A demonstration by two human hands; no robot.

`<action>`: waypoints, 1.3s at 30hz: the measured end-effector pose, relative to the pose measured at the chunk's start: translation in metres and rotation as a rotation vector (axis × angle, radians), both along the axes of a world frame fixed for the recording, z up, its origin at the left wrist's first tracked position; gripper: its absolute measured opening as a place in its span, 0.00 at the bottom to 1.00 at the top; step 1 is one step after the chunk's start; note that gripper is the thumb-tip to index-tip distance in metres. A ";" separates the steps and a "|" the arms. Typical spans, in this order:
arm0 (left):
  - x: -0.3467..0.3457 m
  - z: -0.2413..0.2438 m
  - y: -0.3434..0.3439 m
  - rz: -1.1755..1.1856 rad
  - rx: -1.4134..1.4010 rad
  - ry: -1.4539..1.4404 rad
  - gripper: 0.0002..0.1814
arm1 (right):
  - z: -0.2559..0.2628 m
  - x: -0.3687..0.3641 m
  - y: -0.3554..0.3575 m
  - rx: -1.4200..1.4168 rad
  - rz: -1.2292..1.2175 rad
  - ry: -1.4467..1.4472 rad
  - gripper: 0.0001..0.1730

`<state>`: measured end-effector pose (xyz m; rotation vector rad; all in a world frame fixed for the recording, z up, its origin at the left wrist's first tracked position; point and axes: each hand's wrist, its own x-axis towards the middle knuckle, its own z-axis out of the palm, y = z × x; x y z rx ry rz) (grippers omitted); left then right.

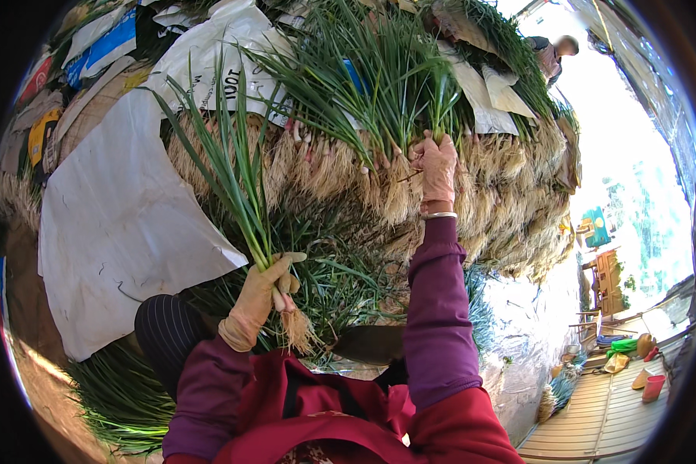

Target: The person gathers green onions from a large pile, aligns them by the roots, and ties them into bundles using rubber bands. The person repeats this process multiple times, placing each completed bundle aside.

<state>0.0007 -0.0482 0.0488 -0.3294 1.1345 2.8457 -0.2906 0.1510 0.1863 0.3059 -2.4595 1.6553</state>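
My left hand [250, 300], in a thin pale glove, grips a few green garlic plants [240, 191] just above their white bulbs. Their leaves point up and away, and a tuft of pale roots [297, 330] hangs below my fingers. My right hand [439, 168], gloved too, reaches to a long stacked pile of the same plants [348, 87] in front of me. Its fingers close around the stems of a small bunch [441, 95] at the pile's near edge. The pile's dense, straw-coloured roots [325, 165] face me.
White plastic sacks [122, 232] with print partly cover the pile at left. Loose green leaves [330, 284] litter the ground before me. More plants [122, 400] lie at lower left. A red bucket [653, 388] stands at right; another person [551, 58] is at upper right.
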 end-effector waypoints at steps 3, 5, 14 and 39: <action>0.001 0.002 0.002 0.008 -0.010 0.004 0.21 | 0.002 0.013 -0.031 0.433 -0.070 0.106 0.10; -0.001 0.005 0.003 0.003 -0.002 0.009 0.20 | -0.006 0.011 -0.048 0.761 -0.052 0.050 0.12; 0.003 0.008 -0.004 0.019 0.004 -0.047 0.19 | 0.015 -0.032 -0.023 0.084 0.069 -0.030 0.13; 0.005 0.009 -0.007 0.026 0.029 -0.051 0.19 | 0.042 0.007 -0.069 -0.354 0.264 -0.265 0.12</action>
